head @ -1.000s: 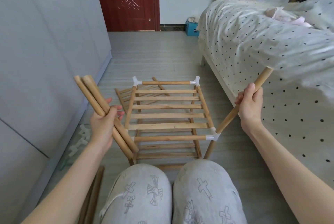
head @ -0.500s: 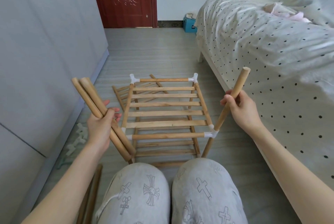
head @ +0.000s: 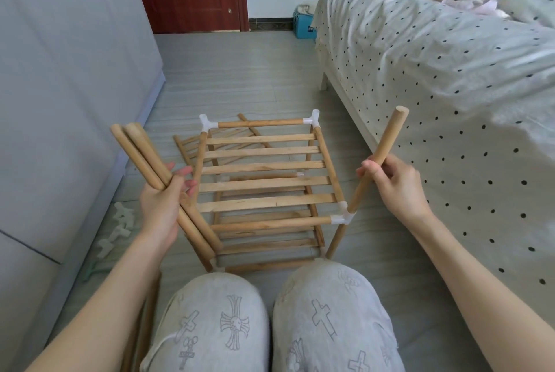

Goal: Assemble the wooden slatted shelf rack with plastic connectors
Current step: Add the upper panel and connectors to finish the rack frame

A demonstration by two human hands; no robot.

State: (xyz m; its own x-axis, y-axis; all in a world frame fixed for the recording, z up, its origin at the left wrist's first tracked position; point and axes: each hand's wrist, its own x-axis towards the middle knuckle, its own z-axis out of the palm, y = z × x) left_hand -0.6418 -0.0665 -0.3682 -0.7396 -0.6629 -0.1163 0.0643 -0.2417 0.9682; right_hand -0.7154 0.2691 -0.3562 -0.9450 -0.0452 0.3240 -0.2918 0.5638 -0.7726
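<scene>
A partly built wooden slatted rack [head: 264, 184] stands on the floor in front of my knees, its top shelf joined by white plastic corner connectors [head: 344, 217]. My right hand [head: 396, 184] grips a wooden dowel [head: 381, 152] that leans up and to the right, with its lower end at the near right connector. My left hand [head: 163, 200] holds a bundle of wooden dowels [head: 141, 155] slanting up to the left beside the rack's left edge. A lower shelf shows through the slats.
A bed with a dotted cover [head: 450, 77] runs along the right. A grey cabinet front [head: 60, 101] lines the left. Loose white connectors [head: 118, 227] lie on the floor by it. Another slatted panel [head: 192, 143] lies behind the rack. More sticks [head: 144, 326] rest by my left knee.
My right hand has swung the dowel more upright and moved inward toward the rack. The left hand keeps its bundle in nearly the same place.
</scene>
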